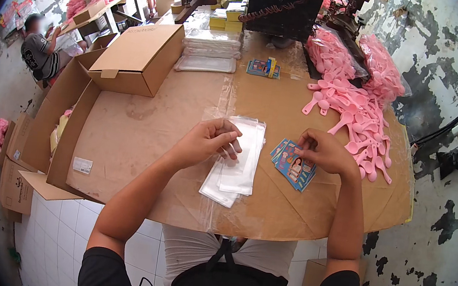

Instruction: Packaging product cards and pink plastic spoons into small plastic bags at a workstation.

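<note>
Over a small pile of clear plastic bags (240, 170) hovers my left hand (211, 141), its fingers loosely bent and apart, with nothing visible in them. The bags lie flat and overlap in front of me, some slightly turned. To their right, my right hand (324, 150) has its thumb and fingertips closed at the upper edge of a printed blue card (297, 170). That card lies over a fanned stack of similar ones; whether it is lifted off the stack I cannot tell.
Pink plastic scoops (357, 121) are heaped at the right, below bagged scoops (337, 53). A closed cardboard box (137, 54) and stacked clear packages (208, 55) stand far left, near a banded card bundle (264, 68). An open carton (72, 118) adjoins the table. Another person (43, 51) sits beyond.
</note>
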The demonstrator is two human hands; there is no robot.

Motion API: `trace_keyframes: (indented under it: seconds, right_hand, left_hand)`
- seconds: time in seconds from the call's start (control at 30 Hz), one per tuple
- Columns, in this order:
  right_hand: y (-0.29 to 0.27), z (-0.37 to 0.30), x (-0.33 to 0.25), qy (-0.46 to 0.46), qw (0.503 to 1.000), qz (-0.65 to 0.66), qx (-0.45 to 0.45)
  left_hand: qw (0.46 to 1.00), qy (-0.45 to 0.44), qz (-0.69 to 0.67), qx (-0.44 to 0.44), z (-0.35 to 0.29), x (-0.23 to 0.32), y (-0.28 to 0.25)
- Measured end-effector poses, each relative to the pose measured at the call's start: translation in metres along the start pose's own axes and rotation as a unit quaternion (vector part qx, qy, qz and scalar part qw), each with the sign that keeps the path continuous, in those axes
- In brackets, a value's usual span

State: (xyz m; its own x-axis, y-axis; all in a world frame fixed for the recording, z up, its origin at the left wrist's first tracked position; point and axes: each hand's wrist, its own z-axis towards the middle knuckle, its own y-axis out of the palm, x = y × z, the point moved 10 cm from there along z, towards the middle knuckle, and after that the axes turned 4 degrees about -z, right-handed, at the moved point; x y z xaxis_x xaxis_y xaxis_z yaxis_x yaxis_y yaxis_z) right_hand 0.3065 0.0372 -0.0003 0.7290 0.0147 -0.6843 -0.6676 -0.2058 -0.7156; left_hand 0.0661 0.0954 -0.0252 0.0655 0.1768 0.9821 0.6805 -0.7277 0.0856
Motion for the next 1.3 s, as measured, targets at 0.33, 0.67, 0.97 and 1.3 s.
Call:
trace_keyframes:
  seconds: [0.33, 0.67, 0.97, 1.3]
  right_hand:
    - [-0.020, -0.010, -0.063, -0.164, 0.959, 0.128, 0.191]
    - [-0.007, -0.022, -0.106, -0.243, 0.946, -0.008, 0.216]
    - [-0.005, -0.026, -0.111, -0.264, 0.940, 0.009, 0.217]
    - [0.027, -0.024, -0.128, -0.292, 0.948, 0.013, 0.121]
  left_hand:
    - [0.999, 0.032, -0.031, -0.032, -0.008, 0.006, 0.036]
    - [0.997, 0.068, 0.034, -0.025, -0.015, 0.012, 0.045]
    - [0.996, 0.077, 0.044, -0.025, -0.017, 0.015, 0.048]
    - [0.965, 0.124, 0.231, -0.001, -0.024, 0.030, 0.055]
